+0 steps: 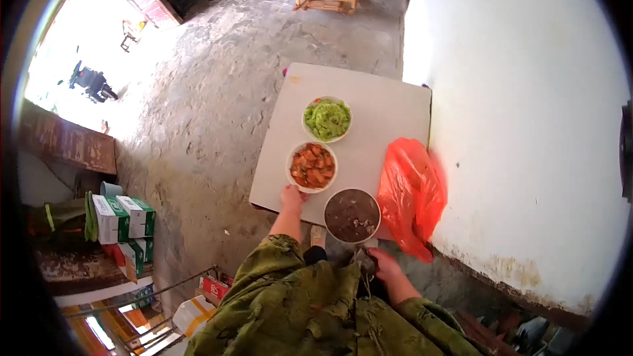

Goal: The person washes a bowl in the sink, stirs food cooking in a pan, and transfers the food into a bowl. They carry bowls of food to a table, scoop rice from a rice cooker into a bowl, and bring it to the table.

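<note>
Standing beside the white wall [521,92], the pale table [376,102] is the biggest thing by the hands. On its right side, a red bag [409,191] hangs over the near edge; it looks thin, light and crinkly. Next comes the bowl of dark food [351,214], at the near edge. It looks full and may be heavy and sloshy, so two hands low on its sides would be best. Farther in, near the left edge, sits the bowl of orange bits [312,166]. It seems hard and lighter, but could spill if tipped, so its rim and underside are good to hold. Just past it is the bowl of greens [327,119], soft and leafy inside. The left hand [291,199] touches the orange food's bowl, fingers close together; I can't tell if they pinch. The right hand [388,267] is by a small dark lump [364,260], fingers bent, grip unclear.
</note>
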`<move>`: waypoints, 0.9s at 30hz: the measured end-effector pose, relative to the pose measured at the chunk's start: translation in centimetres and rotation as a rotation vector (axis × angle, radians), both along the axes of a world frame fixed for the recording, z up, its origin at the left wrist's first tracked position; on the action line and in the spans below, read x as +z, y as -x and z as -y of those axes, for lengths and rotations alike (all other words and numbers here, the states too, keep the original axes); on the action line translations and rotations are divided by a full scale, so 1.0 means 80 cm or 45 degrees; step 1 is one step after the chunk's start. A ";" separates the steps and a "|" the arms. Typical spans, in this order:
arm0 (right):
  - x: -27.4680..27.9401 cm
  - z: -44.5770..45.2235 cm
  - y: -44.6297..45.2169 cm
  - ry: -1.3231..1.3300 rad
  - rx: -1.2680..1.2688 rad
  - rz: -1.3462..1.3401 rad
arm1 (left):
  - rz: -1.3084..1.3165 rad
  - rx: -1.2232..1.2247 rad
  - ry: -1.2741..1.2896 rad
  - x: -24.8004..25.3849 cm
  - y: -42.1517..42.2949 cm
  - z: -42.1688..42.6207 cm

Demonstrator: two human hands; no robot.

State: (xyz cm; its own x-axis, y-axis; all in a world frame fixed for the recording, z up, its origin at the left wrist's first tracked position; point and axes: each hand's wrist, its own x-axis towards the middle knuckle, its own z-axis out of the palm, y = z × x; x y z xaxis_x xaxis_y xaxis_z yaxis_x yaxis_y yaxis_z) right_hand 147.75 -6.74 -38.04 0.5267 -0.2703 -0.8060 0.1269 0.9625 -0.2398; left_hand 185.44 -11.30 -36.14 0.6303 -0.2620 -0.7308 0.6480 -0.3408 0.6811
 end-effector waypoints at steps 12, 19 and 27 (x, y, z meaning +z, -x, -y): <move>0.023 -0.005 0.023 -0.242 -0.826 -0.285 | -0.395 -1.752 0.173 0.026 0.117 -0.196; 0.086 -0.025 -0.027 -0.252 -0.655 0.046 | -0.404 -1.736 0.441 -0.033 0.186 -0.198; 0.023 -0.011 0.001 -0.085 -0.707 0.003 | 0.098 -1.202 0.539 -0.240 0.187 -0.280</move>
